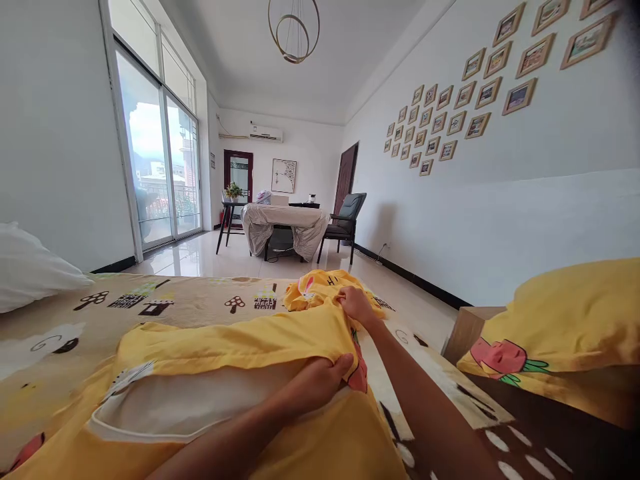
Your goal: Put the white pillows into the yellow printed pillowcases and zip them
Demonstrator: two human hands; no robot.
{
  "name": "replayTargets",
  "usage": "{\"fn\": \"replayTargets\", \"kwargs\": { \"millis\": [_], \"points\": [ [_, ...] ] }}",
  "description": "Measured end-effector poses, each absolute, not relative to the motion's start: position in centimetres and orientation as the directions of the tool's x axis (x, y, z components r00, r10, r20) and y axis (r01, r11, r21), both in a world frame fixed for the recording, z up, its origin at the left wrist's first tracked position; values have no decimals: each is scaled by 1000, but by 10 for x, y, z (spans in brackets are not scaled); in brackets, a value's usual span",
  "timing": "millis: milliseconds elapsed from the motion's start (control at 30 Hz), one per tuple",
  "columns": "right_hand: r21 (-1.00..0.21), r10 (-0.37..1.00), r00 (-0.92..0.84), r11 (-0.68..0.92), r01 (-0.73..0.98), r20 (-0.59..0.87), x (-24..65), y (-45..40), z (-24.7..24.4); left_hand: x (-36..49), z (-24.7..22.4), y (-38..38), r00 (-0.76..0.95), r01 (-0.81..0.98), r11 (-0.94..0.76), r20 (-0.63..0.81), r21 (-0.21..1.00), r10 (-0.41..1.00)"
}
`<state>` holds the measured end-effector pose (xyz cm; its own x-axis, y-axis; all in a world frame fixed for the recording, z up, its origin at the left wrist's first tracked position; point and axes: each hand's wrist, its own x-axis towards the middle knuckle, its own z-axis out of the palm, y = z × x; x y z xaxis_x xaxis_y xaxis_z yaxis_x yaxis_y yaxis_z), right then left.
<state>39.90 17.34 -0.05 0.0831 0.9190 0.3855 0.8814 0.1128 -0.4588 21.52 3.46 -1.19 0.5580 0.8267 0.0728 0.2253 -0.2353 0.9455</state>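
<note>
A yellow pillowcase [235, 343] with printed figures lies in front of me, its long opening facing up. Through that opening shows a white pillow [185, 403] with a piped edge. My left hand [323, 381] is closed on the opening's edge near the right end, thumb on top, with some fingers hidden by the cloth. Just beyond it, my right hand [356, 305] pinches the pillowcase's far right corner. Behind that corner sits a bunched yellow cloth [325, 283] with a rabbit print and the letters "HI".
Beneath everything is a bed with a beige patterned sheet [200, 300]. A white pillow [35, 267] lies at left, and a yellow pillow [565, 327] with a carrot print at right. Farther off stand a covered table [280, 215] and a dark chair [345, 223].
</note>
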Motion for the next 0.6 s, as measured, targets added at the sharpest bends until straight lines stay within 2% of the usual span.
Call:
{"fn": "replayTargets", "kwargs": {
  "millis": [100, 200, 300, 400, 500, 600],
  "points": [
    [-434, 925, 115, 59, 899, 363, 392, 169, 24, 200, 11, 4, 491, 218, -279, 142, 935, 860],
    [-445, 908, 130, 66, 893, 397, 374, 162, 49, 182, 19, -22, 450, 311, -276, 115, 909, 886],
    [-474, 848, 135, 149, 868, 513, 346, 147, 79, 169, 10, -40, 497, 317, -365, 174, 875, 850],
    [-465, 739, 127, 271, 843, 661, 320, 122, 110, 159, -2, -48, 524, 383, -488, 250, 785, 814],
    [-334, 593, 78, 335, 881, 801, 311, 95, 130, 146, -5, -52, 478, 516, -551, 313, 656, 821],
    [-67, 450, -63, 267, 961, 891, 319, 77, 136, 136, 1, -65, 494, 573, -633, 397, 521, 774]
  ]
}}
